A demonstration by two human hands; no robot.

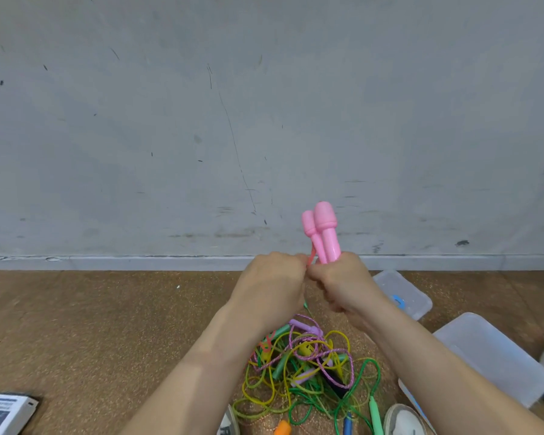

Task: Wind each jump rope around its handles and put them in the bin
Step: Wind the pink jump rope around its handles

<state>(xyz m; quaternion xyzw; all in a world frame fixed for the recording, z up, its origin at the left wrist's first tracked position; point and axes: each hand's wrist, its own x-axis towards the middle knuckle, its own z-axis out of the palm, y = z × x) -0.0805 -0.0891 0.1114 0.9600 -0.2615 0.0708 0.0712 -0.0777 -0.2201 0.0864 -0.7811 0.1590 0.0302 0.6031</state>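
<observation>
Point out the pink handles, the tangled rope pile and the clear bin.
pink handles [325, 229], head view, front handle's bulb.
tangled rope pile [308, 368], head view, pile's middle.
clear bin [490, 356], head view, flat top surface.

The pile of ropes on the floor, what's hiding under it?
Under the rope pile only the brown floor shows through gaps. Green, yellow and purple cords overlap, with handles mixed in. Whatever lies beneath the thick middle is covered, so it cannot be seen.

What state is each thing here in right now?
pink handles: upright, side by side, gripped by right hand
left hand: closed on pink rope
rope pile: tangled on floor
lid: off, on floor
bin: contents unclear
</observation>
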